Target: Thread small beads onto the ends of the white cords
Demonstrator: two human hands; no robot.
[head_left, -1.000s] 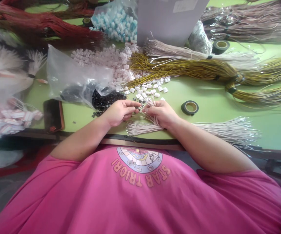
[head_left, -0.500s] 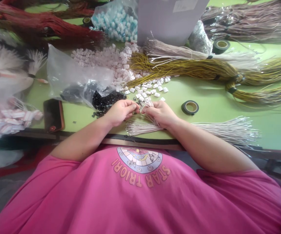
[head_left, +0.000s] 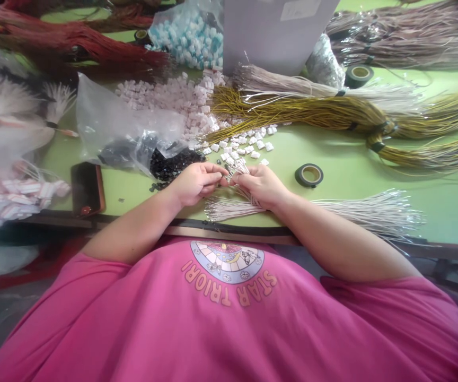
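My right hand (head_left: 261, 185) is closed round a bundle of thin pale pink wires (head_left: 232, 206), whose tips fan out above my fingers. My left hand (head_left: 196, 182) is curled in a pinch against those tips, and what it pinches is too small to make out. Both hands rest near the front edge of the green table (head_left: 344, 175). A heap of small black parts (head_left: 171, 162) lies just left of my left hand. Loose small white connectors (head_left: 245, 144) are scattered right behind my hands.
A roll of dark tape (head_left: 309, 174) lies right of my hands, another pale wire bundle (head_left: 372, 212) under my right forearm. Yellow wire bundles (head_left: 312, 111), a pile of pink connectors (head_left: 173, 98), a plastic bag (head_left: 117, 127), a phone (head_left: 87, 187) and a grey box (head_left: 272, 32) surround them.
My left fingers have closed in on the wire tips held in my right hand. Both hands otherwise stay in place.
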